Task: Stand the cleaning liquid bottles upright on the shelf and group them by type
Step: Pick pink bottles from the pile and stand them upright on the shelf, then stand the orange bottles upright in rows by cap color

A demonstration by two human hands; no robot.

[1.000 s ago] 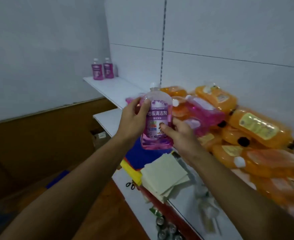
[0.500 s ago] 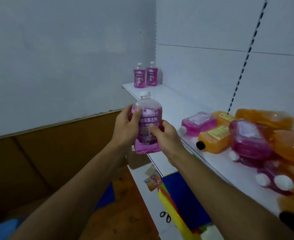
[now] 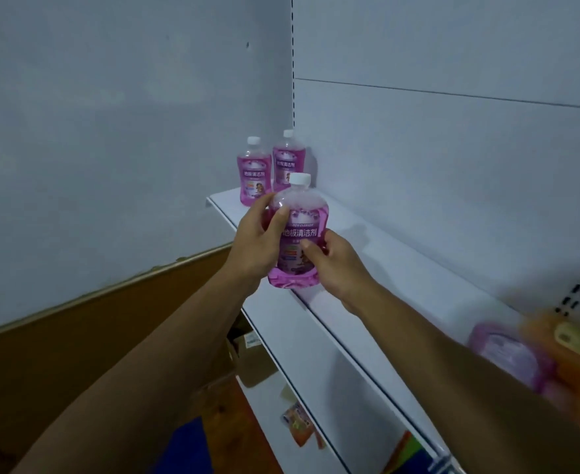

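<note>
Change since earlier frame: view swung left; held pink bottle [image 3: 298, 234] carried along the shelf [image 3: 367, 268] toward its far left end; lying bottle pile now mostly cut off at the right edge.
Left hand [image 3: 259, 236]: wrapped round the bottle's left side, thumb across the label.
Right hand [image 3: 333, 265]: closed on the lower right side; base partly hidden by fingers.
Held pink bottle: upright, white cap up, above the shelf's near edge; contact with the shelf cannot be told.
Two standing pink bottles [image 3: 253, 172]: upright, far left corner, side by side.
Blurred items: lying pink bottle [image 3: 507, 354] and orange bottle [image 3: 568, 347], details illegible.
Lower shelf [image 3: 315, 371]: small packet seen, unclear.
</note>
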